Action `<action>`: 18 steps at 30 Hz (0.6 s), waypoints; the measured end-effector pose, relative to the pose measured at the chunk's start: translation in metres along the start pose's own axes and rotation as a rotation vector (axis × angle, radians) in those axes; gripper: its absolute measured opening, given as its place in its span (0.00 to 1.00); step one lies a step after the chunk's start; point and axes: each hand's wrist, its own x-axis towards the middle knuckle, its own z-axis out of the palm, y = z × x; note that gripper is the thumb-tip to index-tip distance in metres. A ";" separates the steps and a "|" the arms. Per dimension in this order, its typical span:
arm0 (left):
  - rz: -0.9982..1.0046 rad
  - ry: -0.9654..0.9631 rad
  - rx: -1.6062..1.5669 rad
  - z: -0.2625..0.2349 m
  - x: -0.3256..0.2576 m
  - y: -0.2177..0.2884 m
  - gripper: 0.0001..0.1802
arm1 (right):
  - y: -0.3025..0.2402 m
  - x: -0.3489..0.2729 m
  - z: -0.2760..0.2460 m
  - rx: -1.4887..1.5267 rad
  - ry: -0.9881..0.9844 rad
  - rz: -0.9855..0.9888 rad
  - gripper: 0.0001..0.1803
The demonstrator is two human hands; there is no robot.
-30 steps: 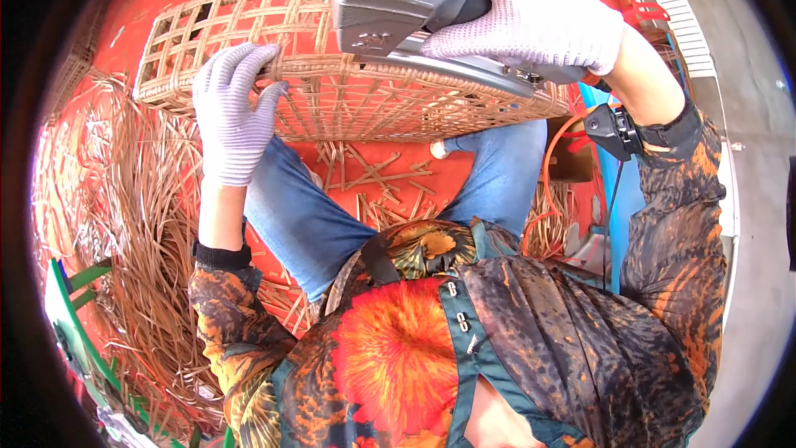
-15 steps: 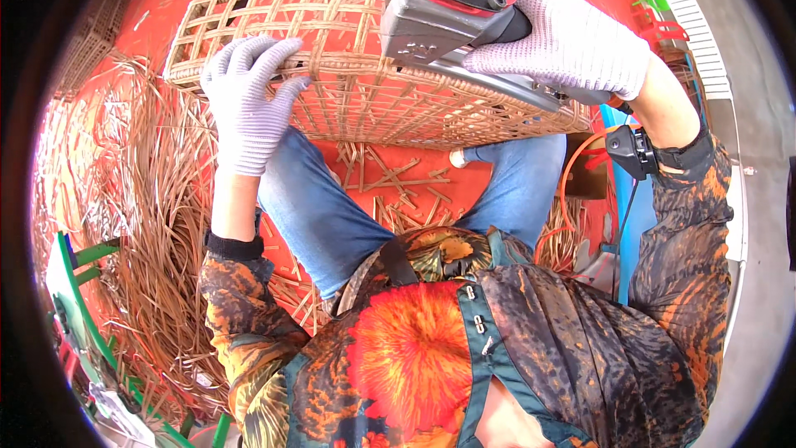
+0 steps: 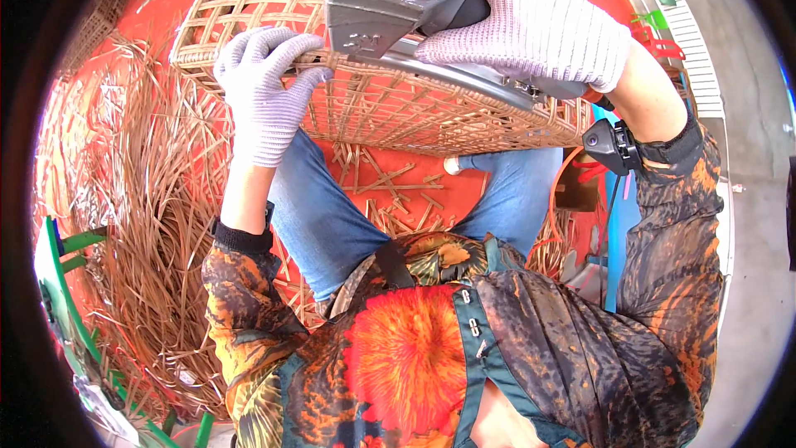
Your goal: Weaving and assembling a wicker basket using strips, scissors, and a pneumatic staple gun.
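Observation:
A brown open-weave wicker basket stands across my knees, its rim toward me. My left hand, in a pale ribbed work glove, grips the rim left of centre, thumb on the near side and fingers over the top. In the same kind of glove, my right hand is closed round the handle of a grey and black pneumatic staple gun. The gun's nose is down at the rim, just right of my left fingers, and its long magazine lies along the edge toward the right. Where the nose meets the weave is hidden.
Loose brown strips are heaped at my left on the red floor. Cut pieces are scattered between my legs. An orange hose runs at the right, near a blue surface. Green tubular legs stand at lower left.
My right hand has carried the staple gun left along the rim, closer to my left hand. The left hand has shifted slightly right along the basket.

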 end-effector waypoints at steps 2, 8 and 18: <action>0.001 0.009 0.001 0.000 -0.001 -0.002 0.23 | -0.001 0.001 0.000 0.012 0.027 -0.019 0.20; 0.014 0.028 0.002 0.002 -0.002 0.002 0.23 | -0.007 0.004 -0.003 -0.044 -0.003 0.055 0.23; -0.010 -0.014 -0.003 -0.001 -0.012 0.007 0.24 | -0.016 0.000 0.005 -0.110 0.020 0.011 0.24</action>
